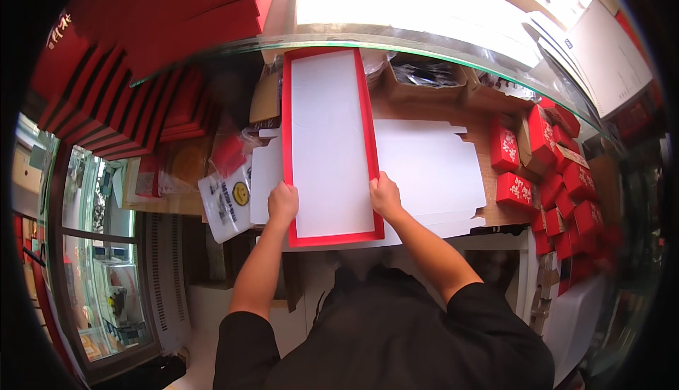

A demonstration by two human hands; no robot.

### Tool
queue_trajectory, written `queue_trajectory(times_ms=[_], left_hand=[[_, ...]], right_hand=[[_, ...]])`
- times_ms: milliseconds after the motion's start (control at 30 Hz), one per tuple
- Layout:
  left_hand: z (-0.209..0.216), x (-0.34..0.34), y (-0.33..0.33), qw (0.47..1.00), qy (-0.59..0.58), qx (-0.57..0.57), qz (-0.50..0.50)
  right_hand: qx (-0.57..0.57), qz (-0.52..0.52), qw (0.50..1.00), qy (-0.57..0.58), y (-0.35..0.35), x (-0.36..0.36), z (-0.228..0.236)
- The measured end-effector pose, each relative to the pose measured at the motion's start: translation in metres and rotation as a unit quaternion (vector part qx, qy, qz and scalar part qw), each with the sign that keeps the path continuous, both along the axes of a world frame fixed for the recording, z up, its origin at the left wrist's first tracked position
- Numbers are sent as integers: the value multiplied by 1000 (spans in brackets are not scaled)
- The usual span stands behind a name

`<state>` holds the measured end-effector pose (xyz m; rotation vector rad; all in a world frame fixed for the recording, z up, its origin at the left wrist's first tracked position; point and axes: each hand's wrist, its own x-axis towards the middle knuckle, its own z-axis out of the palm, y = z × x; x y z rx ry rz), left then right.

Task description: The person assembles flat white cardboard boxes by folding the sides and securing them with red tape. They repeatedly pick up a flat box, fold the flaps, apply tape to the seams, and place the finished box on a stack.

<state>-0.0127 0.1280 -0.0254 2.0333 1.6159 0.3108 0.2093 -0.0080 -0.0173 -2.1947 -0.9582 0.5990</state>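
Note:
A long, shallow box tray with a white inside and red walls is held lengthwise in front of me, its far end under the glass shelf edge. On its left wall, near the close end, my left hand is closed with the fingers mostly out of sight. My right hand grips the opposite red wall at about the same height. Beneath the tray lies a flat white die-cut cardboard sheet with cut flaps, showing on both sides of it.
Small red boxes with pale flower prints are heaped at the right. Plastic bags, one with a yellow smiley, lie left of the sheet. Red boxes are stacked far left. A glass shelf edge crosses above the wooden table.

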Motion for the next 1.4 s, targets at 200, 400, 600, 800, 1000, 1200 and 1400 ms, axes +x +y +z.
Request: queue_trajectory(times_ms=[200,400,600,800,1000,1200,1400], left_hand=[[-3,2,-72,994,-66,77,31],[-38,-12,-191,979,-152,130,41],[-25,-37,-306,961,-205,9,185],[97,-35,-281,899,-302,249,196],[240,-51,-202,869,-297,392,62],[396,-104,-141,803,-448,329,-216],[504,-124,-56,772,-501,338,-196]], right_hand=[[49,-17,999,-5,-61,-8,12],[130,2,992,-7,-165,-6,-18],[225,74,972,-6,-246,-28,-21],[386,147,910,-31,-219,-42,98],[498,175,848,-55,-134,-39,226],[476,147,854,148,-47,-37,406],[537,351,761,-96,39,-27,531]])
